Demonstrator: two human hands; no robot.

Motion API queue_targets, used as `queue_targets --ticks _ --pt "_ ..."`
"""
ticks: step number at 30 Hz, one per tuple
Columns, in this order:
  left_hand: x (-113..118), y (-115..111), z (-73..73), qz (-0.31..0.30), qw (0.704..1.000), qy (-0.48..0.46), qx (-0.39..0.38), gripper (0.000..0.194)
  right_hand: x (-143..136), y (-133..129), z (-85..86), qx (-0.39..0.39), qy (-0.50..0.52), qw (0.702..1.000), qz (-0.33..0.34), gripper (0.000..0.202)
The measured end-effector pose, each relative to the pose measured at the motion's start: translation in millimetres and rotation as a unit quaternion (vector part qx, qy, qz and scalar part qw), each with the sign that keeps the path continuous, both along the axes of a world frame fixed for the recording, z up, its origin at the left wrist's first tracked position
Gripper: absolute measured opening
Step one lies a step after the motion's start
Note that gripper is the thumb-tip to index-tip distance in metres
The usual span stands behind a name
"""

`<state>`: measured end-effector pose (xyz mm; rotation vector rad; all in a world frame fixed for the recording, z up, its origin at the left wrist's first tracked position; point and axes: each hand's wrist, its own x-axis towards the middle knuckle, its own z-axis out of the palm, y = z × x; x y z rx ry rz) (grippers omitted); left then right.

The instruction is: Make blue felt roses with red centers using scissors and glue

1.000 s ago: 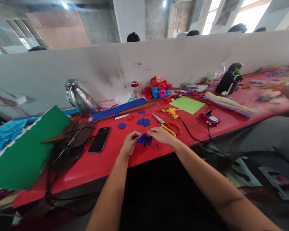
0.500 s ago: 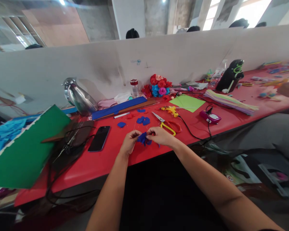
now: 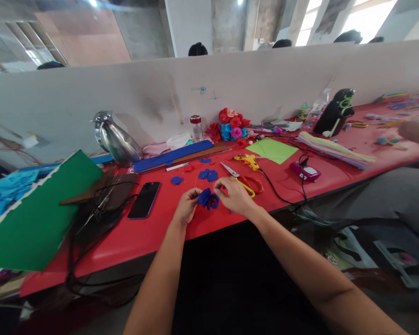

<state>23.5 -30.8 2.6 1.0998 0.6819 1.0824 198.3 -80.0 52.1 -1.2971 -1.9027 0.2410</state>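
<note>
A dark blue crepe paper flower [image 3: 208,199] with ruffled petals is held over the table's front part. My left hand [image 3: 187,204] is closed on its left side, the fingertips pinching it. My right hand [image 3: 234,196] is just right of the flower, thumb and forefinger curled together; whether anything small is between them I cannot make out. Beyond the hands lie loose blue petals [image 3: 208,175] and another blue petal [image 3: 176,180]. Scissors [image 3: 246,184] with yellow and red handles lie partly behind my right hand. A yellow glue gun [image 3: 248,161] rests farther back.
A phone [image 3: 144,200] and a green sheet [image 3: 45,216] lie left. Behind are a steel jug [image 3: 117,139], blue paper [image 3: 172,157], a jar [image 3: 196,128] and paper flowers [image 3: 233,124]. Rightward are light green paper [image 3: 273,150], a purple box [image 3: 305,171] with cables and a neighbour's hand [image 3: 417,135].
My right hand has drawn back slightly to the right from the flower's petals. The flower now shows more of its open front, still in my left hand.
</note>
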Motion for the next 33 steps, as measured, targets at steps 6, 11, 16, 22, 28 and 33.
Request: queue_targets --ticks 6,11,16,22,28,33 --pt "0 1 0.7 -0.001 1.0 -0.014 -0.004 0.018 -5 -1 1.0 -0.048 0.006 0.999 0.023 0.007" --pt "0 1 1.0 0.001 1.0 -0.007 -0.008 0.017 -7 -3 6.1 -0.065 0.026 0.997 0.031 0.009" --pt "1 0 1.4 -0.001 1.0 -0.012 -0.01 0.019 -5 0 7.8 -0.117 0.017 0.993 -0.006 0.004" --pt "0 0 2.5 -0.003 1.0 -0.015 -0.015 0.017 -9 5 6.0 -0.157 0.041 0.987 0.02 0.008" --pt "-1 1 -0.3 0.0 0.999 -0.027 -0.033 0.014 -11 1 6.7 -0.025 -0.03 0.999 0.038 0.01" --pt "-4 5 -3.0 -0.006 0.995 -0.045 -0.087 0.02 -12 -3 13.7 0.03 0.027 0.999 0.03 0.009"
